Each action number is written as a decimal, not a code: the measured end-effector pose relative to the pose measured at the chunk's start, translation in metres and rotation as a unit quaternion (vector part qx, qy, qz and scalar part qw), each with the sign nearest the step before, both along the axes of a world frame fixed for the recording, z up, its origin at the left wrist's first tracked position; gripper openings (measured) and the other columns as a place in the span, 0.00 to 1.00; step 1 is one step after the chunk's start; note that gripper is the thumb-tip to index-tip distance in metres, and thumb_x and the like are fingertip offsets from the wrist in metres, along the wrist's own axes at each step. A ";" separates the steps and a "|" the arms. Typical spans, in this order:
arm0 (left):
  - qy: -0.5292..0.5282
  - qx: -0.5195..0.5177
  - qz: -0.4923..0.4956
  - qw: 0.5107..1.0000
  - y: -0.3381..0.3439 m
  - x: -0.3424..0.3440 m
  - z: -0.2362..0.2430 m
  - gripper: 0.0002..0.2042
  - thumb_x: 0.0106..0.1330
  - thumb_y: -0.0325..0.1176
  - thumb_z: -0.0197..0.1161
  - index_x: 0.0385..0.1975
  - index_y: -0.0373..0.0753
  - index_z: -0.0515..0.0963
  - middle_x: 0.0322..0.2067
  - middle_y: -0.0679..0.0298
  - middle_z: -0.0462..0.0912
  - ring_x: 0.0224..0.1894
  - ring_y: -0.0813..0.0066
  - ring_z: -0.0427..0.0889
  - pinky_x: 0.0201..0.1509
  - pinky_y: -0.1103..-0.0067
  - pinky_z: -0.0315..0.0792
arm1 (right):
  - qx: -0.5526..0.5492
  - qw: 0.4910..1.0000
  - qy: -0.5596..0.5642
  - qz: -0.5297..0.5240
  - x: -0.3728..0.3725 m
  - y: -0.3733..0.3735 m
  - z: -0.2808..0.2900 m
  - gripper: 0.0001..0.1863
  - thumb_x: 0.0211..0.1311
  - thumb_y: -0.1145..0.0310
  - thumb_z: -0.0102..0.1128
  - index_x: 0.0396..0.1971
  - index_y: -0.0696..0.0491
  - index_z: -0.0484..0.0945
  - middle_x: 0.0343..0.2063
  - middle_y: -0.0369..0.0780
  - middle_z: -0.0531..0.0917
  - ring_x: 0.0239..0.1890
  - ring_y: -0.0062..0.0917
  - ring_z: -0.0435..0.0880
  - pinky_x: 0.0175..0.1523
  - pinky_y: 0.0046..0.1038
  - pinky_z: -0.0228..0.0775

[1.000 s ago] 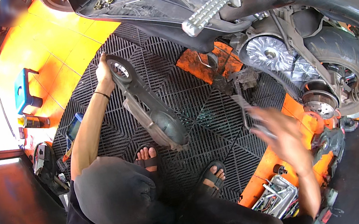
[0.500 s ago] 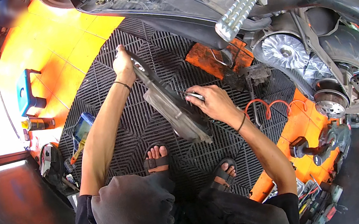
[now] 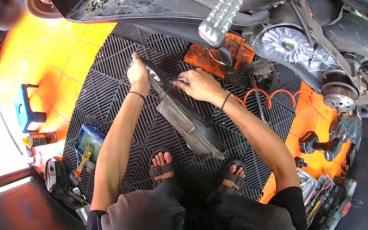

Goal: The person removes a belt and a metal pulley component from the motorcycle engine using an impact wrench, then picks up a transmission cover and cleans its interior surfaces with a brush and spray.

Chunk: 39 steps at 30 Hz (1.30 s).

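Between my hands a long, grey and black scooter transmission cover (image 3: pixel 184 121) is held tilted above the black grid mat (image 3: pixel 112 80). Its upper end is in the grip of my left hand (image 3: pixel 138 75), fingers wrapped round the edge. My right hand (image 3: pixel 202 86) is closed at the cover's right side, pinching a small silver metal tool (image 3: pixel 182 80) whose kind I cannot make out. Beyond, on the scooter, the finned pulley (image 3: pixel 285 45) and the round clutch drum (image 3: pixel 339 95) lie exposed.
Left of me are a blue tray (image 3: pixel 85 141) with a brush (image 3: pixel 85 157), a spray can (image 3: pixel 42 138) and a blue stool (image 3: pixel 25 110). The scooter's footpeg (image 3: pixel 225 14) juts over an orange pan (image 3: pixel 237 55). A coiled orange hose (image 3: pixel 277 93) and a power tool (image 3: pixel 317 142) lie right.
My right hand has moved up and left along the cover, nearer its upper end. The left hand and the cover sit slightly lower and further right in view.
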State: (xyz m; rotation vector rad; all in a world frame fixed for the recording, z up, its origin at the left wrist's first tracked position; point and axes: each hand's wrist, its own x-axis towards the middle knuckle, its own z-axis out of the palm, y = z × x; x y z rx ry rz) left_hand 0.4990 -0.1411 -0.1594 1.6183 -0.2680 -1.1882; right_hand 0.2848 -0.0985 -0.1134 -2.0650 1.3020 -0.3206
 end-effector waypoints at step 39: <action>0.201 -0.052 -0.015 0.978 0.062 0.058 -0.042 0.22 0.73 0.55 0.52 0.45 0.39 0.78 0.21 0.59 0.76 0.19 0.68 0.75 0.25 0.68 0.79 | -0.124 0.986 0.096 -0.051 -0.109 0.090 -0.079 0.27 0.64 0.58 0.65 0.58 0.58 0.74 0.45 0.49 0.82 0.48 0.44 0.82 0.48 0.42 0.79</action>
